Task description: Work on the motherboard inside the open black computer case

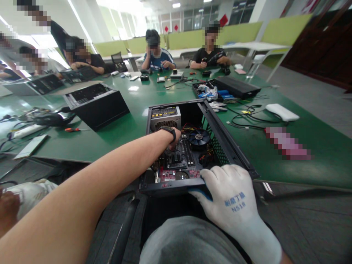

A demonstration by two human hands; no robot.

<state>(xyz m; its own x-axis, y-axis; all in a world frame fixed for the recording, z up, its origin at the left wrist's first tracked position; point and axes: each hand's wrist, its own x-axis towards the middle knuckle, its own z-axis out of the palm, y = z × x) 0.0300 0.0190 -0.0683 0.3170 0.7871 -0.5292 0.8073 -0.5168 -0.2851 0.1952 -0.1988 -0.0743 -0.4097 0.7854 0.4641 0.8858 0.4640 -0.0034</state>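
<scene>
An open black computer case (pixel 231 146) lies on the green table's near edge. Inside are a power supply (pixel 165 116), a round fan (pixel 199 138), a dark motherboard (pixel 176 158) and a red card (pixel 167 175). Bare, with a black wristband, my left hand (pixel 176 138) reaches in beside the power supply; its fingers are mostly hidden among the parts. My right hand (pixel 227 187), in a white glove with blue print, grips the case's near rim at the right corner, thumb outside and fingers curled over the top.
Another black case (pixel 100 108) stands left on the green table (pixel 310 146). An orange screwdriver (pixel 73 129) lies near it. Cables, gloves (pixel 217 106), a white pouch (pixel 282 112) and a red item (pixel 286 143) are right. Several people sit or stand across and to the left.
</scene>
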